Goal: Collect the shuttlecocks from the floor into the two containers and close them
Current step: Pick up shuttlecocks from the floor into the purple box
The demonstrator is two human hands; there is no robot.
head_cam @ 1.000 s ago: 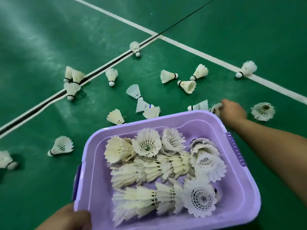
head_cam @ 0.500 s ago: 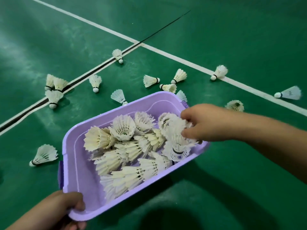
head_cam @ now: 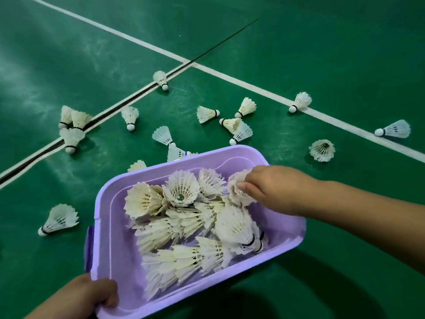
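1. The right hand reaches over the far right corner of the light purple plastic box. Its grip is closed: thumb and fingers pinch the edge of one white feather shuttlecock, held over the inside of the box.
2. The left hand holds the near left corner of the box. Its fingers curl over the rim, so that grip is clamped on the box.
3. The box is tipped, with its near left corner higher up in the left hand. It has no lid on.
4. Just below and left of the right grip sits the pile of cream and white shuttlecocks in the box. Some lie on their sides, and some show their open round ends.
5. Past the right grip, more loose shuttlecocks lie on the shiny green floor. One round one sits open end up, just beyond the right wrist.
6. Two lie on the white line far off to the right. Others lie by the dark line, well to the left of the box.
7. One shuttlecock lies alone on the floor, left of the box.
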